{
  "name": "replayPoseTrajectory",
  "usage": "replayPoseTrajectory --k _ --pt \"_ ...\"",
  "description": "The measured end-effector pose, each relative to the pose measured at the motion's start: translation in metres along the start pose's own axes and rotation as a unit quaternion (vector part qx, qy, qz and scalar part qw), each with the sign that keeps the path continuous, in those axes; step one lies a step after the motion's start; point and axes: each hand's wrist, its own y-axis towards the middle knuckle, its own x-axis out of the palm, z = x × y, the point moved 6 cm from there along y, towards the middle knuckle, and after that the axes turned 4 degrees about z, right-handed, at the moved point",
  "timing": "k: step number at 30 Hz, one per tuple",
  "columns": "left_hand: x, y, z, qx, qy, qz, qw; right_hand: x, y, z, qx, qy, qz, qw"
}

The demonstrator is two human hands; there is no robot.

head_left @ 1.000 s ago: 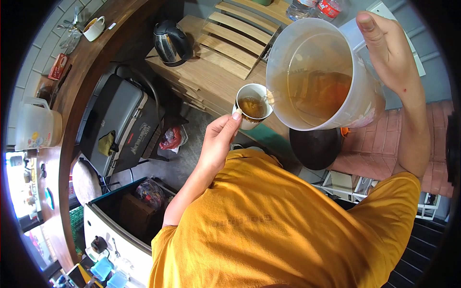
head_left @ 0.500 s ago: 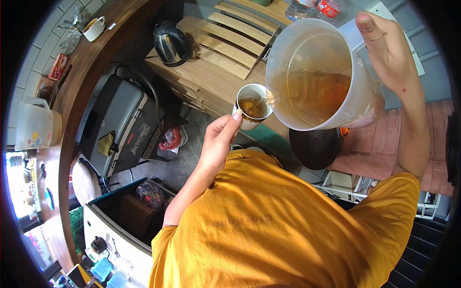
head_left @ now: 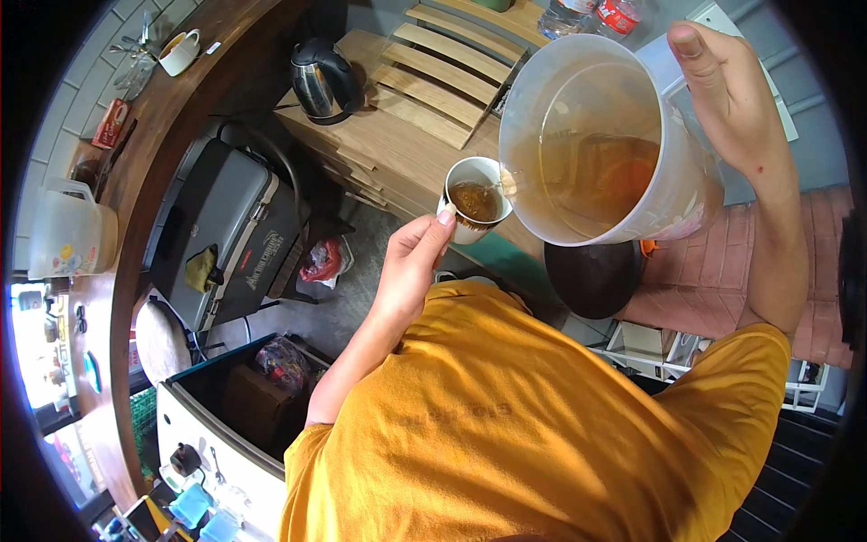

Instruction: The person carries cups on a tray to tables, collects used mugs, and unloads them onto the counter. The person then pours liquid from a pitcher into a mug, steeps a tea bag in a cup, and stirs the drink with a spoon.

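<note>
My left hand (head_left: 421, 255) is closed on a white mug (head_left: 476, 230), thumb near its rim, with brown liquid inside. Up at the right, my right hand (head_left: 722, 86) grips the handle of a large translucent plastic pitcher (head_left: 691, 181). The pitcher is tilted toward the mug, its lip right at the mug's rim, and amber liquid (head_left: 605, 176) lies in its lower part. A thin stream runs from the lip into the mug.
An electric kettle (head_left: 325, 81) and a slatted wooden rack (head_left: 433, 77) stand on a wooden cabinet (head_left: 397, 149). A wooden counter (head_left: 149, 172) at the left holds a white cup (head_left: 180, 54) and another pitcher (head_left: 77, 237). Below are a dark grill (head_left: 226, 235) and a round black object (head_left: 591, 278).
Both hands, the mug and the tilted pitcher have kept nearly the same positions. The liquid's surface in the mug looks slightly different.
</note>
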Motion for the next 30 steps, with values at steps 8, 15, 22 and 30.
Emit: replayPoseTrajectory --k 8,15,22,30 --pt "-0.001 -0.001 0.003 0.010 -0.004 -0.004 1.000 -0.001 0.001 -0.003 0.000 -0.003 -0.007 1.000" --pt "-0.003 -0.003 0.005 0.014 -0.004 -0.009 1.000 -0.001 0.002 -0.006 -0.007 -0.004 -0.004 1.000" --pt "-0.004 -0.003 0.004 0.007 -0.005 0.003 1.000 0.002 0.004 -0.010 -0.008 0.004 -0.008 1.000" --pt "-0.005 -0.004 0.004 0.015 -0.010 -0.004 1.000 0.002 0.004 -0.011 -0.004 0.007 -0.008 1.000"
